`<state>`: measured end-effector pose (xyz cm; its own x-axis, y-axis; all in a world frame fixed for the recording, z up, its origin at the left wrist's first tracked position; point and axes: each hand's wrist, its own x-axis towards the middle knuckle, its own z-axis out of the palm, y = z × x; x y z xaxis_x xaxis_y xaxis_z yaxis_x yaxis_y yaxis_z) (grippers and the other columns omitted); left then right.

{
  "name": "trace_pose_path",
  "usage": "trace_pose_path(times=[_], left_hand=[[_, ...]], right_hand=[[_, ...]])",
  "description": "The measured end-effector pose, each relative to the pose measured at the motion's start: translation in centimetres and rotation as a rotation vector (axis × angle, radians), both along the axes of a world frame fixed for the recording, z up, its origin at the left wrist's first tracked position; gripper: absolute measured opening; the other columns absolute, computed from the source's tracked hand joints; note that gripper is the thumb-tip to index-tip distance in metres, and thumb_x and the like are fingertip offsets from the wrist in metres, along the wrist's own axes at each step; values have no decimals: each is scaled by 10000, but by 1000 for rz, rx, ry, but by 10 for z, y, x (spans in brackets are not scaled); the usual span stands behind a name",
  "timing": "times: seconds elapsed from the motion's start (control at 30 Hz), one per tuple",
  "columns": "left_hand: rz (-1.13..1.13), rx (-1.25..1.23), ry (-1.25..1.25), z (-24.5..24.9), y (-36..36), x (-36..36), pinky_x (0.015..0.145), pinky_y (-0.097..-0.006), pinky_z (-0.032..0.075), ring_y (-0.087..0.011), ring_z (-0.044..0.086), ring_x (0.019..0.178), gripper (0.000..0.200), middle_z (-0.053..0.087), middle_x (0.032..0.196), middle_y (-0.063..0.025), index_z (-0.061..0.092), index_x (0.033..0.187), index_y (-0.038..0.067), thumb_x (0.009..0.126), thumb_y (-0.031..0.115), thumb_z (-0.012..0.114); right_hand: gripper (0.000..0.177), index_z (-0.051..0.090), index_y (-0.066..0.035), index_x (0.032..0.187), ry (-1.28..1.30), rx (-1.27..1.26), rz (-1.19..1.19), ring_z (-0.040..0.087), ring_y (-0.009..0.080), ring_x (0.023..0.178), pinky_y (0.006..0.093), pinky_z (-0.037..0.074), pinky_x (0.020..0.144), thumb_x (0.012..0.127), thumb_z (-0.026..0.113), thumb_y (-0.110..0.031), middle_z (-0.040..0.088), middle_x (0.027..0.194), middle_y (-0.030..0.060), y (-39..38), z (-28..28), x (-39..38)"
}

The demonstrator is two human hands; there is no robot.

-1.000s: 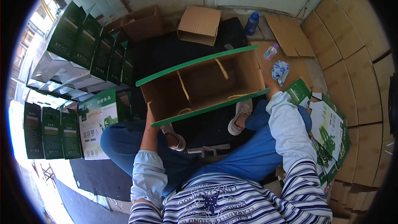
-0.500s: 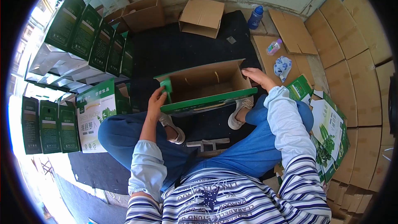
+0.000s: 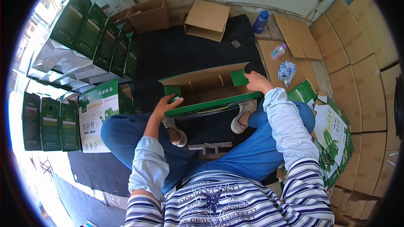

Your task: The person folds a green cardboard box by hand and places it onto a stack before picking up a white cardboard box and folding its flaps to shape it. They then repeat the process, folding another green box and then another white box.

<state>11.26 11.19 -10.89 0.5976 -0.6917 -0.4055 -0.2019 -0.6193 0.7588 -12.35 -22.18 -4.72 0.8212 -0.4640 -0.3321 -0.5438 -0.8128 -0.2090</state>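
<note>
An open cardboard box [image 3: 210, 110], green outside and brown inside, stands between my feet with yellow loops on its far inner wall. My left hand [image 3: 164, 106] grips its left end, thumb over a small green end flap [image 3: 172, 92]. At the other end, my right hand [image 3: 257, 82] has curled fingers against a second green flap [image 3: 238, 78], which bends inward over the opening. Part of each hand's grip is hidden behind the cardboard.
Printed green boxes [image 3: 99, 109] stand in rows on the left. Flat printed cartons [image 3: 332, 138] lie by my right knee. Brown cartons [image 3: 347, 80] are stacked along the right. A blue bottle [image 3: 260, 22], a small clear bottle [image 3: 278, 52] and a patterned cloth [image 3: 286, 72] lie or stand ahead right.
The box's right flap has swung inward under my right hand. The left flap, with my left thumb now over it, also lies further in. Both hands remain at the box ends.
</note>
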Motion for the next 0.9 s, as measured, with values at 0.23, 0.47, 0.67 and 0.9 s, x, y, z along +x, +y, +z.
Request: trace_pose_path(times=[0.23,0.47,0.67,0.9], left_hand=[[16,-93,144,10,0,-1,1033,-342,336,-318,444,1254,728,484,1316,-249,469,1306,-49,801,471,526],[106,-170,136,13,3,-2,1034,-331,325,-334,443,1255,671,493,1308,-259,469,1296,-64,821,408,433],[-32,-2,89,35,-4,-1,1000,-306,341,-244,491,1181,617,537,1278,-149,481,1319,-9,855,397,443],[210,-255,268,7,6,-6,984,-302,356,-274,502,1171,595,547,1261,-170,501,1275,-44,856,372,434]], right_hand=[[565,554,-32,1258,-182,738,-243,591,114,807,229,456,706,697,563,35,656,938,104,-49,-40,-16],[424,606,-10,1159,30,-10,128,626,294,972,378,499,806,738,556,2,651,1031,174,-22,-14,4],[291,660,-31,1061,158,-111,162,598,356,1004,442,478,853,813,536,-119,635,1055,196,0,2,13],[474,587,-12,1164,-239,171,-290,639,315,907,400,484,806,786,655,-290,667,955,159,-13,-19,-7]])
